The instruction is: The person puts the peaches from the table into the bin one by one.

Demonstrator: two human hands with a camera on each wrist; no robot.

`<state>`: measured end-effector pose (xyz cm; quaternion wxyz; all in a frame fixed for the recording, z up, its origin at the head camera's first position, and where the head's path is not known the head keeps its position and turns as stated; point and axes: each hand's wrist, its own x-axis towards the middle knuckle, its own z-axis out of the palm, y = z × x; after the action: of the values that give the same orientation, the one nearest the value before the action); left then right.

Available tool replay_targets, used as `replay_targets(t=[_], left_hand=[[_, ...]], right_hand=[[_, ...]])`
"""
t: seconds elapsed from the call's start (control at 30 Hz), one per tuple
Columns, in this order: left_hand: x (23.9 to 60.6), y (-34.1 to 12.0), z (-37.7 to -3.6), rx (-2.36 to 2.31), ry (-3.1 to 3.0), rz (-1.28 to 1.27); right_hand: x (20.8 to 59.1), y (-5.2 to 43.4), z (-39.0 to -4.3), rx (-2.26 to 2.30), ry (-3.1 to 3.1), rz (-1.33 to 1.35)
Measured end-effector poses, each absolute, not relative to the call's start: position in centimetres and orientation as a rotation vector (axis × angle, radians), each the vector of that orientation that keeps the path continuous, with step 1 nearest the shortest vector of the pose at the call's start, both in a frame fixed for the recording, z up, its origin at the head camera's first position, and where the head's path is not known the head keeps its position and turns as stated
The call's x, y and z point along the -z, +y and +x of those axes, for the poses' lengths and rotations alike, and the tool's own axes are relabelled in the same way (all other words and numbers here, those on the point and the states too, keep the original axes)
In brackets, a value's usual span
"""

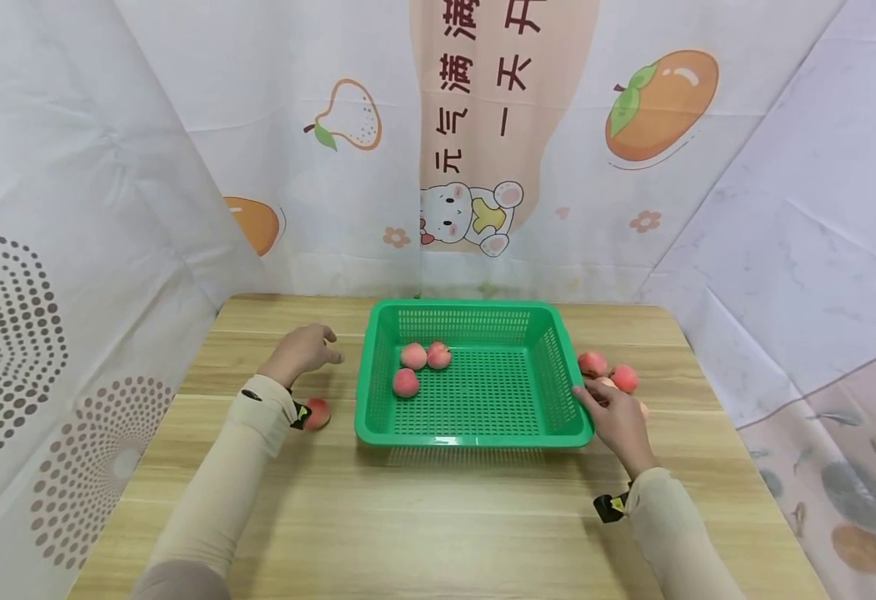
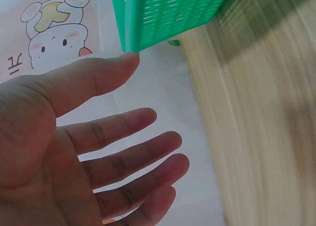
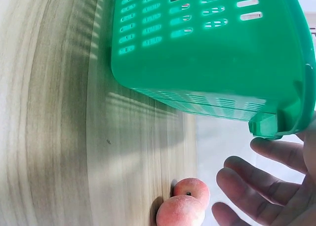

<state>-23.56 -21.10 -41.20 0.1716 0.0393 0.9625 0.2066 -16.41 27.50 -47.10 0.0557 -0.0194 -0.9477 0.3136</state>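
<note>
A green plastic basket [image 1: 475,440] with slotted walls stands on the table, holding three pinkish-red peaches [image 1: 406,382] at its left side. My left hand [image 1: 304,353] hovers just left of the basket, holding nothing, its fingers spread and slightly bent in the left wrist view. One peach [image 1: 317,414] lies beside the left wrist. At the basket's right rim is my right hand [image 1: 621,423], its thumb over the edge. The right wrist view shows the index fingertip [image 3: 261,145] under the rim's lug and the other fingers loosely bent outside.
Several more peaches [image 1: 623,378] lie on the table right of the basket, partly hidden behind the right hand. The wooden table [image 1: 438,525] ends at a printed curtain [image 1: 332,267] behind the basket, and light cloth hangs on both sides.
</note>
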Motion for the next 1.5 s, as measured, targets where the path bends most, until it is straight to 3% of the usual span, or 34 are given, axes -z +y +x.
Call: replay_targets(t=[0.37, 1.5], left_hand=[[42.7, -22.4, -22.6, -0.488, 2.566, 0.248], [46.6, -24.5, -20.0, -0.501, 2.459, 0.097]], right_hand=[[47.0, 27.7, -16.5, -0.944, -2.889, -0.066], [46.9, 27.3, -16.5, -0.975, -2.909, -0.124]])
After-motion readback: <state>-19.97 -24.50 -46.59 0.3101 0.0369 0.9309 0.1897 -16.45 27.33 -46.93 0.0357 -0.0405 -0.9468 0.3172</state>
